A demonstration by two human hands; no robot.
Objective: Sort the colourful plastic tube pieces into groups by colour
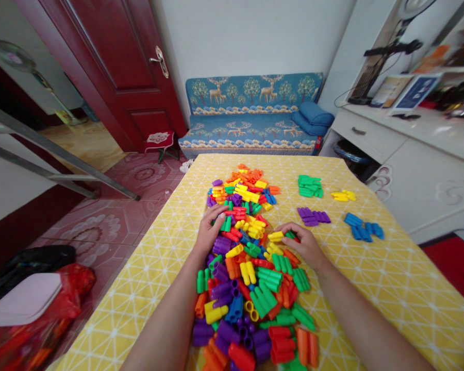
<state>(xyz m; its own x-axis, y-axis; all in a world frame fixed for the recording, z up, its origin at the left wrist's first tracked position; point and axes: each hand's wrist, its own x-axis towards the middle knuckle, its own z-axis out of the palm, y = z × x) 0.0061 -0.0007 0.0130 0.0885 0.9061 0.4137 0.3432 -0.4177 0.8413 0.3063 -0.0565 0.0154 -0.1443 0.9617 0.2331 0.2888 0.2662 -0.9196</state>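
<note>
A long heap of plastic building pieces [268,278], joined bullet-shaped tubes in several colours, runs down the middle of the table. My left hand [209,228] rests at the heap's left edge, fingers stretched over the pieces and thumb beside a green piece [227,223]. At the right edge, my right hand [303,244] pinches a yellow building piece [276,236] between thumb and fingertips. A green piece [291,235] shows just under its fingers. Farther right lie single-colour groups: green pieces [310,186], purple pieces [313,216], yellow pieces [344,196] and blue pieces [363,228].
A yellow patterned cloth [150,283] covers the table. Beyond its far edge stands a blue sofa [251,121]. A white cabinet [417,165] is on the right. Bags [77,288] and a metal ladder [81,178] are on the left.
</note>
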